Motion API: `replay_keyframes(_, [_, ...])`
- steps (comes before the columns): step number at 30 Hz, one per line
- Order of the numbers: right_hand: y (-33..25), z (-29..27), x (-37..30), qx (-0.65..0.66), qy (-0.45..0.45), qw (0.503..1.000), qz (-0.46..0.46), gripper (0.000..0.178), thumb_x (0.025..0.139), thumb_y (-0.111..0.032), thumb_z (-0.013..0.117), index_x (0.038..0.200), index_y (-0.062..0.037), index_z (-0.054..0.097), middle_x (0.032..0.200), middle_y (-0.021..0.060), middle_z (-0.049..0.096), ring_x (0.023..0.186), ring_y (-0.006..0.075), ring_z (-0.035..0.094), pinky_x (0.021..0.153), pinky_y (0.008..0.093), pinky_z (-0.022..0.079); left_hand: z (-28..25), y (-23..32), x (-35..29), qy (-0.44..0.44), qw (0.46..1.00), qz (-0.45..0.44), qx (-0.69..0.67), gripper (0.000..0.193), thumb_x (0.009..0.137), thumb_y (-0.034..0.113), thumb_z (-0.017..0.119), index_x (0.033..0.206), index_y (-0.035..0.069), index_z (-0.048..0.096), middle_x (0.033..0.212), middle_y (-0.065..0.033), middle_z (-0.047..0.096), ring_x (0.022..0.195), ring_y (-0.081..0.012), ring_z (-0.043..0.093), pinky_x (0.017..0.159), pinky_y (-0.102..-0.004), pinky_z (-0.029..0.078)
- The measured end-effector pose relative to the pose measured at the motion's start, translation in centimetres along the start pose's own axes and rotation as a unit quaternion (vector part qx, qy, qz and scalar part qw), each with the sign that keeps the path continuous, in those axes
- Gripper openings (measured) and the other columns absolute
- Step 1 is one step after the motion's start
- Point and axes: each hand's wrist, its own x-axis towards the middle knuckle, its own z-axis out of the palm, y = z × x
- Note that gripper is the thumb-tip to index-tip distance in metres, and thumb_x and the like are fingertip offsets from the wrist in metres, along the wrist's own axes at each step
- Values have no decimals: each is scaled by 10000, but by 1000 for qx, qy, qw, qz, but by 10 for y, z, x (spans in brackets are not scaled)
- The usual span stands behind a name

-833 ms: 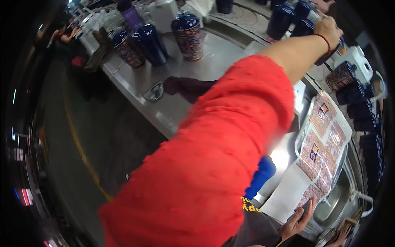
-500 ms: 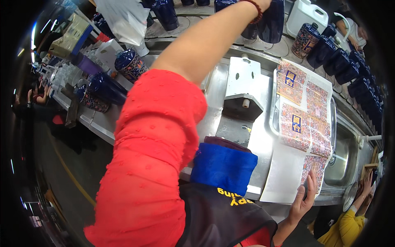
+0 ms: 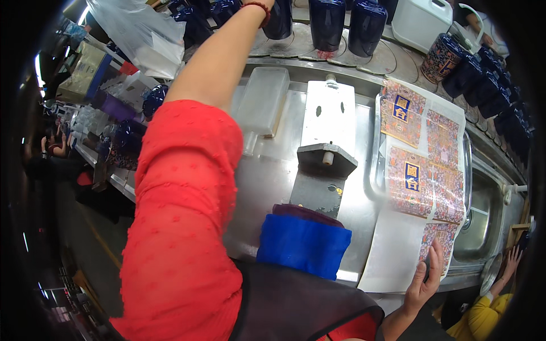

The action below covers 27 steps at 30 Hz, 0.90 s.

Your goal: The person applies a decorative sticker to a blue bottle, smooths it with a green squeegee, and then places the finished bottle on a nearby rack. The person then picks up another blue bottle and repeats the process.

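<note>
- The left hand (image 3: 272, 3) reached to a dark blue jar (image 3: 280, 18); its grip could not be told.
- The right hand (image 3: 425, 278) lay open, flat on the label sheet (image 3: 421, 176).

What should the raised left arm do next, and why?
Probably lift the dark blue bottle toward the steel table: the left arm reaches up to it, the hand cut off at the frame edge, while the right hand presses the label sheet flat.

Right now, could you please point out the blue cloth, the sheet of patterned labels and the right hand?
blue cloth (image 3: 304, 245): head view, middle of its folded face.
sheet of patterned labels (image 3: 418, 176): head view, a middle label.
right hand (image 3: 425, 281): head view, back of the hand.
</note>
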Motion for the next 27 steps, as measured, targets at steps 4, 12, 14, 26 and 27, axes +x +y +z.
replay_keyframes(4, [-6,-2,-2,-13,23,999,18,344,1019,-65,520,1330,68,578,1451,226,555,1362,353,511,1154,436,347,44,-14,-23,-70,990,-104,61,387,929,376,694,1157,69,640,1108,-202,698,1062,-377,668,906,-467,521])
replay_keyframes(12, [-16,-10,6,-35,7,999,-19,344,1017,-58,512,1333,59,578,1452,235,546,1359,362,516,1143,444,362,1,10,-5,-19,989,32,143,328,860,380,733,914,57,730,1053,-175,701,1040,-381,655,928,-515,498])
replay_keyframes(14, [-24,-19,17,-20,21,999,-24,342,1019,-65,513,1333,54,578,1461,238,536,1362,362,513,1142,442,364,-15,-6,0,19,974,17,225,401,857,384,732,1108,73,696,1205,-168,661,1176,-357,604,986,-493,484])
replay_keyframes(26, [-35,-14,28,-6,16,999,-47,357,1013,-4,467,1354,70,542,1472,259,515,1354,355,517,1090,413,421,-26,-43,0,-24,987,-142,66,356,970,390,590,1026,44,652,1014,-238,702,1018,-412,669,904,-496,508])
replay_keyframes(27, [-35,-14,27,3,16,999,-39,359,1012,-2,463,1355,72,540,1470,260,516,1354,354,518,1087,411,425,-41,-39,4,-11,990,-119,80,371,970,383,597,1009,19,653,1005,-239,708,1012,-413,673,898,-498,512])
